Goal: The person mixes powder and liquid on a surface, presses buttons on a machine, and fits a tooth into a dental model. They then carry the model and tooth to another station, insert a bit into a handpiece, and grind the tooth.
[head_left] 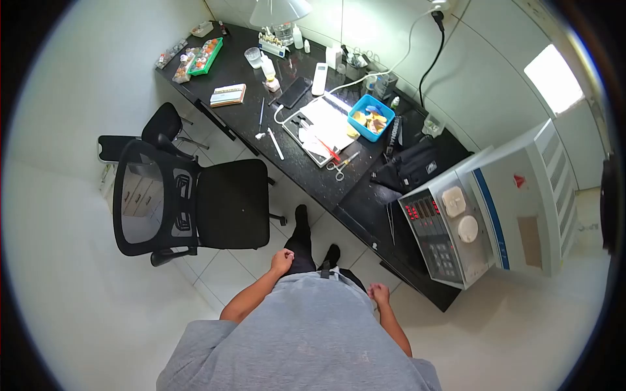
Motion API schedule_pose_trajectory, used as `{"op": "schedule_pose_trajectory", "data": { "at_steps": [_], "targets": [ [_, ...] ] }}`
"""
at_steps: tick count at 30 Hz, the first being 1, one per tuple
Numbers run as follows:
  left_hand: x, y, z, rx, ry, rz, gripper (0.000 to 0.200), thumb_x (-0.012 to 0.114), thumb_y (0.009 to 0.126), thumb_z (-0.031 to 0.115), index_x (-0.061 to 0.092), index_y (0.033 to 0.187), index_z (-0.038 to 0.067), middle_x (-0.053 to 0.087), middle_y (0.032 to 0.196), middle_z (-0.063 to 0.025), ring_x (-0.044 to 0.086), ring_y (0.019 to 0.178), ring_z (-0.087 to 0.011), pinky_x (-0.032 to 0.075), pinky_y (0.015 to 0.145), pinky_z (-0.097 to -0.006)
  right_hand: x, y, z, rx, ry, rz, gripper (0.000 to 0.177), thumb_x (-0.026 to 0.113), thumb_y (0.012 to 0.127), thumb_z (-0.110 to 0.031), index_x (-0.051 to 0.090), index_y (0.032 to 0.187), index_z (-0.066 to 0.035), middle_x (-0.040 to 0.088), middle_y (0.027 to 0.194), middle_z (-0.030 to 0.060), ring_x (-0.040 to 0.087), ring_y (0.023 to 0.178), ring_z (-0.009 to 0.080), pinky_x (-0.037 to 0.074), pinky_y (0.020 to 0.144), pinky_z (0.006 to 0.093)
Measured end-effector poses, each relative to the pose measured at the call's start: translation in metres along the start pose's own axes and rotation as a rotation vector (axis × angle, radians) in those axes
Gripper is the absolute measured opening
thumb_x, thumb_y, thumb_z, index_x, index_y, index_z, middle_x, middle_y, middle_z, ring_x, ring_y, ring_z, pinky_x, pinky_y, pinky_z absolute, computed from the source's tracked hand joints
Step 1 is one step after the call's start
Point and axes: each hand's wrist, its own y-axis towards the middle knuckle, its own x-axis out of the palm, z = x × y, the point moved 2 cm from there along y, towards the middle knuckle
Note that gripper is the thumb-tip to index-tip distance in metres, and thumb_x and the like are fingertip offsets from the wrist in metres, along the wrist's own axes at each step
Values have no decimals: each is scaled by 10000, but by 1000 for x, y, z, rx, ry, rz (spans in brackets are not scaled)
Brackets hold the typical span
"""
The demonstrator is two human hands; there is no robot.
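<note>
My left hand (282,262) hangs beside my thigh with its fingers curled in a loose fist, near the black office chair (233,203). On the other side, my right hand (379,294) is low beside my hip, its fingers also curled, close to the front edge of the black desk (355,225). Nothing shows in either hand, and neither touches the desk. Scissors (339,171), a blue basket (371,118) of small coloured pieces and a white pen-like tool (276,143) lie on the desk.
A large white machine (456,225) with red digits stands at the desk's right end, beside a black bag (417,163). Farther back are a lamp (280,12), a green tray (206,56), a notebook (228,95) and a phone (295,92).
</note>
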Motion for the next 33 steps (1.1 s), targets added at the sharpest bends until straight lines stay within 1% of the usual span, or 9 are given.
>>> {"op": "schedule_pose_trajectory", "data": {
  "at_steps": [4,9,13,15,17,21,24,28,33],
  "targets": [
    [-16,51,44,33,-37,47,184,623,887,185,715,989,62,734,877,-92,704,846,-227,539,828,-347,-12,-9,18,-147,-337,205,171,577,918,-102,738,874,-66,672,695,51,613,563,139,501,502,293],
    [-85,115,54,-7,219,29,222,623,875,251,726,1002,102,733,983,-120,691,981,-304,530,905,-411,29,7,47,85,41,35,169,575,899,-95,742,878,-77,688,727,44,594,549,140,493,500,292],
    [-134,171,55,-41,252,21,228,631,851,271,747,984,127,726,1025,-136,679,1019,-335,524,925,-437,80,-1,-46,25,-101,81,172,565,912,-99,736,920,-83,692,759,40,621,605,129,509,519,286],
    [-161,189,54,-39,321,14,221,631,849,263,747,969,118,725,1018,-149,679,1021,-341,524,927,-442,107,14,-58,151,-117,81,207,643,858,-158,715,1009,-36,735,848,96,689,755,211,551,719,350],
    [-186,214,39,-55,379,8,220,629,849,254,740,972,110,720,1038,-158,673,1040,-345,519,938,-441,135,28,-78,-229,-454,170,227,645,846,-176,718,1027,-61,741,917,135,712,873,275,555,815,370],
    [-233,270,23,-63,546,75,330,652,846,252,671,1108,51,684,1113,-225,643,1089,-387,504,966,-452,209,89,-95,-336,-565,-9,337,611,880,-294,678,1149,-104,675,1196,137,635,1120,320,488,975,407],
    [-257,316,7,30,704,156,453,626,889,293,560,1259,41,655,1142,-252,629,1085,-423,504,948,-488,267,120,-107,-267,-607,-215,362,594,894,-338,663,1178,-125,655,1225,141,607,1161,328,465,1002,420],
    [-262,376,46,128,919,-38,435,567,916,282,543,1271,32,661,1122,-246,635,1076,-419,503,948,-482,367,171,-50,-455,-642,-25,333,562,922,-337,663,1174,-144,662,1192,148,604,1156,337,476,983,426],
    [-259,447,36,151,1106,-199,437,576,909,283,551,1264,29,664,1123,-241,636,1076,-414,506,941,-477,405,150,-41,-374,-604,-60,333,558,927,-337,663,1174,-141,664,1186,150,610,1144,339,480,977,427]
  ]
}}
